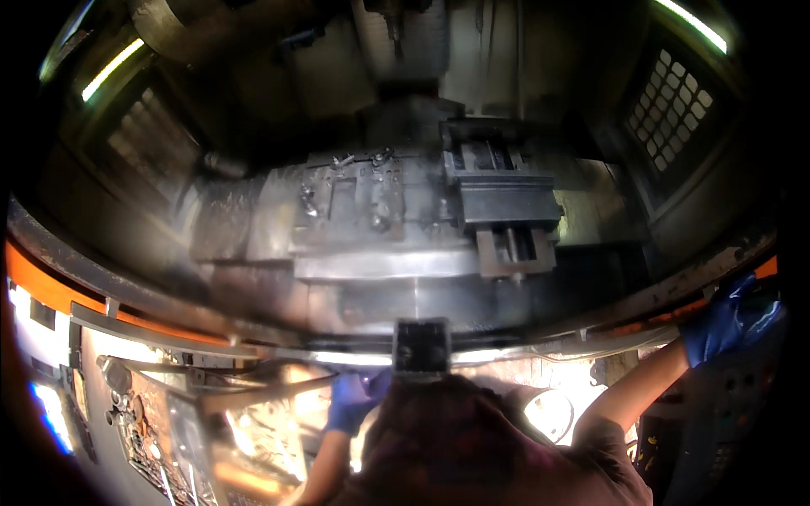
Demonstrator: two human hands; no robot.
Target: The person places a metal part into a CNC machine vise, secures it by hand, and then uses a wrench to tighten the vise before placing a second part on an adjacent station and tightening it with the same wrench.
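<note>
My left hand (354,400), in a blue glove, is low in front of me by the machine's front edge. Its fingers are blurred and partly behind my dark clothing, so I cannot tell what they hold. Far to the right, my gloved right hand (732,325) is raised at the right end of the machine's front, beside a dark control panel (732,413). Its fingers look spread, with nothing visible in them. Ahead, inside the machine, a metal vise (509,202) sits on the right part of the worktable (380,263). Small clamps (381,158) stand on a plate left of it.
A spindle (394,25) hangs at the back. Grid-patterned windows (671,105) and light strips (114,69) line the sides. An orange-edged sill (51,274) curves across the front. Lower left, a cart (139,422) carries several metal parts. A dark block (422,347) juts up in front of me.
</note>
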